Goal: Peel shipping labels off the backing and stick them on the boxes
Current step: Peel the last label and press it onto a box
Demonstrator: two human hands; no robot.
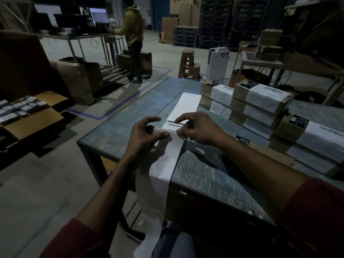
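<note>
A label strip [163, 164] is pinched between both hands above the table [119, 131]. By the left hand [147, 135], the strip's curled edge is nipped between thumb and forefinger, the other fingers arched and spread above it. By the right hand [197, 127], the strip is pressed down just beside the left thumb tip, fingertips narrow on a label [175, 125] with dark printed bars. Whether that label has been lifted from the backing cannot be told.

Below the grip, the strip is draped over the table edge and hangs down toward the lap, loosely folded. Beyond the grip, a blank white stretch of strip [188, 105] is laid flat on the table, running away from the hands.

To the right of the grip, boxes [260, 101] are stacked in rows on the table, each wrapped with a white printed label and a small black sticker.

Well to the left, an open carton [28, 116] of small items is seen on the floor. Far beyond, a person [133, 41] stands at a workbench with a lit monitor [98, 15].
</note>
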